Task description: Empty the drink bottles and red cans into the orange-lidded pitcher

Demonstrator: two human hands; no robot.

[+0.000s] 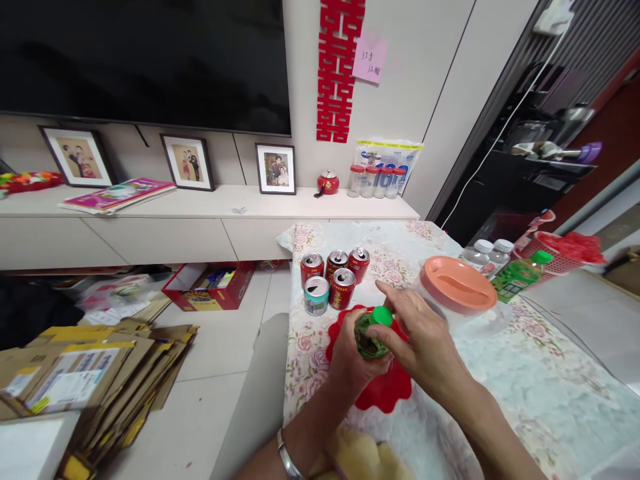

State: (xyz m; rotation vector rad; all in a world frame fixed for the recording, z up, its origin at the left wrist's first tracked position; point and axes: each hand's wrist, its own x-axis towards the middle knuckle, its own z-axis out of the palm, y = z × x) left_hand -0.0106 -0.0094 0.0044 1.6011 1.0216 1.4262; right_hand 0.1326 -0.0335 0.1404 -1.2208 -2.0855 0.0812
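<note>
My left hand is wrapped round a green bottle with a bright green cap. My right hand is at the cap, its thumb against the cap's near side and its fingers spread beyond it; whether it grips the cap is hard to tell. Beneath both hands lies a red scalloped tray on the flowered tablecloth. Just beyond the tray stand several opened cans, among them a red can and a teal can.
Right of the cans is an orange-lidded container. Behind it stand clear bottles, another green bottle and a pink basket. A white cabinet runs along the wall. Flattened cardboard lies at the left.
</note>
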